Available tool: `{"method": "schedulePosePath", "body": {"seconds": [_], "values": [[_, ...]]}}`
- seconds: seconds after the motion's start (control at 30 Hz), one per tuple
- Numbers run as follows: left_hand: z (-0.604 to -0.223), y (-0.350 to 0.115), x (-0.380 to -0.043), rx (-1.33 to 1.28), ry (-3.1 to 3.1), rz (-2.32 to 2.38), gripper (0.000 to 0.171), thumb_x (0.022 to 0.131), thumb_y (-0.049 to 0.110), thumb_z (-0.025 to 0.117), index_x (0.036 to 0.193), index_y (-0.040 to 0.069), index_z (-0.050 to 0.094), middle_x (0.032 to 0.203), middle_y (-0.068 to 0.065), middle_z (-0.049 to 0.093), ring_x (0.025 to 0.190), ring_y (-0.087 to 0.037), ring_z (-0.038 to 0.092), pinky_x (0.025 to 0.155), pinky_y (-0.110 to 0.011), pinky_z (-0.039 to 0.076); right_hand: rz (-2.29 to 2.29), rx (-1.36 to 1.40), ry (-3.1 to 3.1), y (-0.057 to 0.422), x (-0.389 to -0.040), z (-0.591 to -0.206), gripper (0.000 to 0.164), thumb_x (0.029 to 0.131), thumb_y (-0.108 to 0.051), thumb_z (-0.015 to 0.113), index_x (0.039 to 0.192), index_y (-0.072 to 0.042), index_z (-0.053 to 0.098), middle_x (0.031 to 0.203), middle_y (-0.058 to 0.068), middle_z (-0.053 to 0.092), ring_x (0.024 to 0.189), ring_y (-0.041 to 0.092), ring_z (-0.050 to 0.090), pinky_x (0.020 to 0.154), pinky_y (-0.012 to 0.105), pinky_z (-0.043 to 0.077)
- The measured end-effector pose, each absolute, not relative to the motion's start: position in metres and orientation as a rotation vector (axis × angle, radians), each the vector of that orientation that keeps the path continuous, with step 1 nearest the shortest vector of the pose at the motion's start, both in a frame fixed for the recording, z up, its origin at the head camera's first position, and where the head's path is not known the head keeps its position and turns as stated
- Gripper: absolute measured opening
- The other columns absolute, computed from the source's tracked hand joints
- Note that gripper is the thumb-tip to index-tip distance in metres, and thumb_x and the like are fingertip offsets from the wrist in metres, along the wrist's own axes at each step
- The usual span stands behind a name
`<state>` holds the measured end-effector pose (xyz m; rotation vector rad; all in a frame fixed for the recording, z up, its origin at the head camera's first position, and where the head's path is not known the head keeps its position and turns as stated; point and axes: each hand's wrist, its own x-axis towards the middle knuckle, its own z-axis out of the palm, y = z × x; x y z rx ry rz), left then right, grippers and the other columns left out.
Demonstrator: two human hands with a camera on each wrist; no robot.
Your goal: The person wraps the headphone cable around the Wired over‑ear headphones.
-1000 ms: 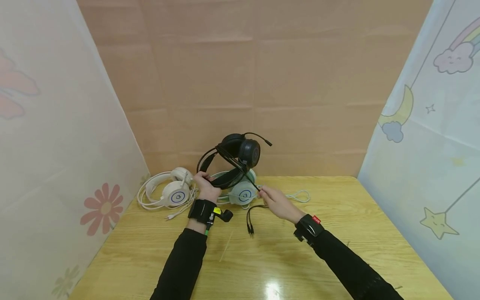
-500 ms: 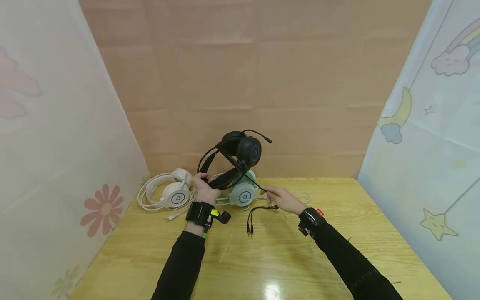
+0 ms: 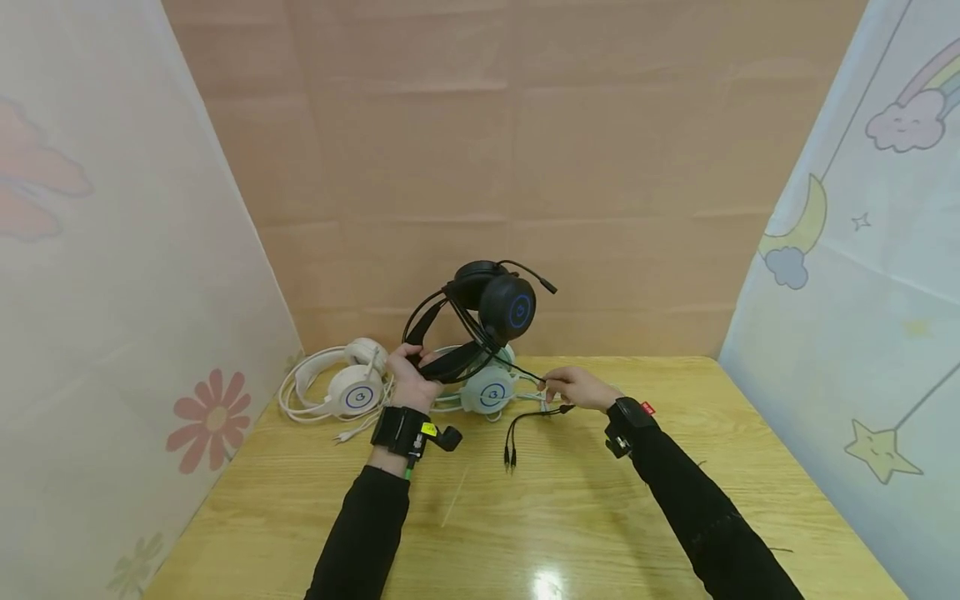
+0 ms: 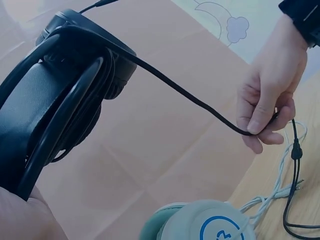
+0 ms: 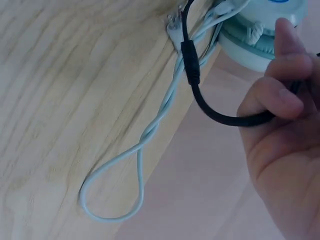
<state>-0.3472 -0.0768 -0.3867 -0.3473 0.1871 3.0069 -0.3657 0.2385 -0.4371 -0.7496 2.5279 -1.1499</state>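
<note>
A black over-ear headset point(image 3: 507, 308) with a boom microphone is held up off the table by my left hand point(image 3: 411, 382), which grips its headband. Loops of black cable are bundled around the headband and ear cups. From that bundle a black cable point(image 4: 185, 95) runs taut to my right hand point(image 3: 581, 388), whose thumb and fingers pinch it. Beyond the pinch, the cable's splitter point(image 5: 190, 62) hangs down, and two plug ends point(image 3: 510, 457) dangle toward the table.
A white headset point(image 3: 354, 392) with its cable lies at the back left. Behind the black one, a mint-green headset point(image 3: 487, 390) sits on the wooden table point(image 3: 480, 533), its twisted cable point(image 5: 165, 107) trailing right. Brown paper point(image 3: 405, 167) covers the back wall.
My right hand has moved to the right, drawing the pinched cable away from the bundle. The black headset has shifted slightly right and turned a little in my left hand.
</note>
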Motion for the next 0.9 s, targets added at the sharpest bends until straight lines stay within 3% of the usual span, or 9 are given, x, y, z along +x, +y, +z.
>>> {"method": "schedulePosePath", "body": {"seconds": [0.17, 0.43, 0.67, 0.9], "values": [[-0.387, -0.078, -0.345, -0.341, 0.181, 2.981, 0.020, 0.090, 0.008, 0.037, 0.071, 0.010, 0.042, 0.059, 0.001, 0.035, 0.040, -0.013, 0.035, 0.044, -0.025, 0.032, -1.161, -0.764, 2.603, 0.245, -0.372, -0.438, 0.033, 0.107, -0.017, 0.036, 0.124, 0.001, 0.058, 0.102, 0.021, 0.064, 0.058, 0.012, 0.031, 0.060, 0.031, 0.030], [-0.387, -0.083, -0.348, -0.374, 0.072, 3.007, 0.029, 0.090, 0.009, 0.037, 0.061, 0.011, 0.039, 0.060, 0.002, 0.035, 0.040, -0.012, 0.033, 0.046, -0.024, 0.031, -1.279, -0.725, 2.541, 0.255, -0.366, -0.434, 0.028, 0.107, -0.022, 0.038, 0.118, -0.006, 0.059, 0.103, 0.022, 0.062, 0.055, 0.012, 0.030, 0.057, 0.031, 0.032], [-0.388, -0.087, -0.349, -0.440, 0.052, 3.057, 0.027, 0.088, 0.008, 0.038, 0.061, 0.013, 0.036, 0.059, 0.003, 0.035, 0.043, -0.013, 0.033, 0.051, -0.026, 0.030, -1.313, -0.712, 2.522, 0.264, -0.362, -0.435, 0.029, 0.106, -0.025, 0.039, 0.115, -0.006, 0.060, 0.103, 0.028, 0.061, 0.054, 0.012, 0.030, 0.054, 0.031, 0.033], [-0.392, -0.085, -0.351, -0.406, 0.053, 3.053, 0.027, 0.087, 0.008, 0.037, 0.061, 0.012, 0.036, 0.061, 0.003, 0.034, 0.043, -0.012, 0.032, 0.047, -0.025, 0.030, -1.249, -0.736, 2.523, 0.259, -0.361, -0.438, 0.030, 0.106, -0.020, 0.040, 0.120, -0.004, 0.061, 0.107, 0.029, 0.060, 0.055, 0.012, 0.028, 0.057, 0.030, 0.032]]}}
